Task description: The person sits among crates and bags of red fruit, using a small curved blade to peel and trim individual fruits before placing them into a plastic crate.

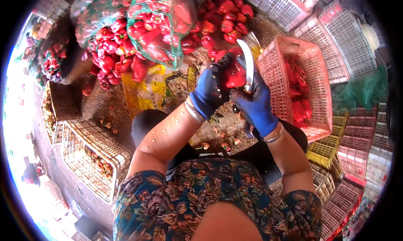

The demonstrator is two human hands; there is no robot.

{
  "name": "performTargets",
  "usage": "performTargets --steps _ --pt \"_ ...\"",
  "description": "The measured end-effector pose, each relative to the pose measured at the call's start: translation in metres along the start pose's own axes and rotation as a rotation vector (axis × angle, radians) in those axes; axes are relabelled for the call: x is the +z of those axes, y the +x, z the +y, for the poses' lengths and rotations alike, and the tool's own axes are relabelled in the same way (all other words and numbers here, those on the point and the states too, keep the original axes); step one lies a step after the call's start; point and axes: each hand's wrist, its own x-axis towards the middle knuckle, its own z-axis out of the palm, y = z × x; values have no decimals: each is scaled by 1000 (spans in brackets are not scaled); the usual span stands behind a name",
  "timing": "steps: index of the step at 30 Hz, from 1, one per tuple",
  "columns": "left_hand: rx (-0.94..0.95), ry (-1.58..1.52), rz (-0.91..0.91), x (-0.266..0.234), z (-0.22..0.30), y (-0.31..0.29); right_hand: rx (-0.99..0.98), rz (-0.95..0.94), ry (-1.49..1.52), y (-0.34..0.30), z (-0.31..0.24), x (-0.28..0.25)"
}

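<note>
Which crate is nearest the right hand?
The pink crate of red peppers, just right of the right hand. The cream crates sit over on the left; the other right-side crates stand farther out.

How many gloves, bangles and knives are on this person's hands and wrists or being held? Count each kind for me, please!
Blue-and-black gloves (left, right): 2
Bangles (left, right): 2
Curved knife: 1
Total: 5
</note>
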Motion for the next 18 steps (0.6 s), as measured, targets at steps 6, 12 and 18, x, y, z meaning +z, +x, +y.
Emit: performTargets --steps 6,12,18 --pt "450 981 -17 -8 2 -7 29 33 -46 -6 -22 4" --pt "0 -141 136 16 9 -1 -53 9 -82 1 -19 -6" --pt "-119 -368 227 -4 13 10 -105 94 -199 -7 -39 -7"
